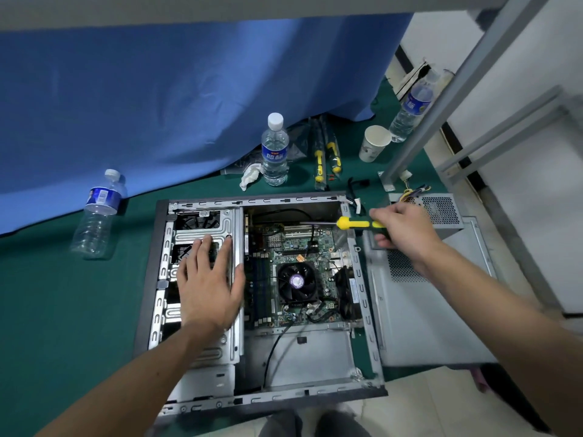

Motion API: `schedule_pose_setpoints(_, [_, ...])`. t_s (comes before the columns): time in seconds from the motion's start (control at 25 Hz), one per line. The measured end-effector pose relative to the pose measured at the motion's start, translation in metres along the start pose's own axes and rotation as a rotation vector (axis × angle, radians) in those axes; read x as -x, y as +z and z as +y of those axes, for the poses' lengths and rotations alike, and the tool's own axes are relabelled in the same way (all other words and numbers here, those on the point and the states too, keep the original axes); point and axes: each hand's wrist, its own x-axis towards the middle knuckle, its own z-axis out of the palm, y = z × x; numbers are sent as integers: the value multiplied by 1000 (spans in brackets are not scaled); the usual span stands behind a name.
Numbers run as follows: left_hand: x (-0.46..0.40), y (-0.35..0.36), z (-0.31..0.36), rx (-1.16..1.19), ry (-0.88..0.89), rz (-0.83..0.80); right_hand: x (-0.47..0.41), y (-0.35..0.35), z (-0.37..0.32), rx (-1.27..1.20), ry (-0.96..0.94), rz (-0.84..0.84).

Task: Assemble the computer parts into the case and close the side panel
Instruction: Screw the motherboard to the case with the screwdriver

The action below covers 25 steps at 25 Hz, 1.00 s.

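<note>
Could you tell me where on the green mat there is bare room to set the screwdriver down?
The widest bare patch of green mat lies left of the case, below the lying bottle. A smaller strip lies between the standing bottle and the case's top edge. The top right is crowded: packaged screwdrivers, paper cup, power supply and side panel.

Upright clear plastic water bottle with a blue label (275,150), crumpled white tissue (250,176) just beside it, white paper cup (375,143) — all stood on green cloth (63,294), blue curtain (189,99) hung behind.
</note>
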Motion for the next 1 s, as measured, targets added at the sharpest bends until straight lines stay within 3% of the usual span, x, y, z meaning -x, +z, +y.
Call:
schedule_pose_setpoints(0.08, [0, -1, 1, 12, -2, 5, 10, -10, 18, -390, 167, -211])
schedule_pose_setpoints(0.16, [0, -2, 1, 10, -4, 1, 21, -21, 38, -612, 211, -430])
schedule_pose_setpoints(0.32, [6, -2, 12, -23, -72, -24, 39, -42, 73, -631, 219, -624])
schedule_pose_setpoints(0.4, [16, 3, 23, 11, -158, -49, 40, -44, 91, -468, 235, -580])
schedule_pose_setpoints(0.64, [27, 11, 32, -8, -165, -18, 37, -15, 185, 119, 293, -195])
schedule_pose_setpoints(1.0, [28, 12, 32, -11, -180, 29, 18, 34, 217, 406, 263, -1])
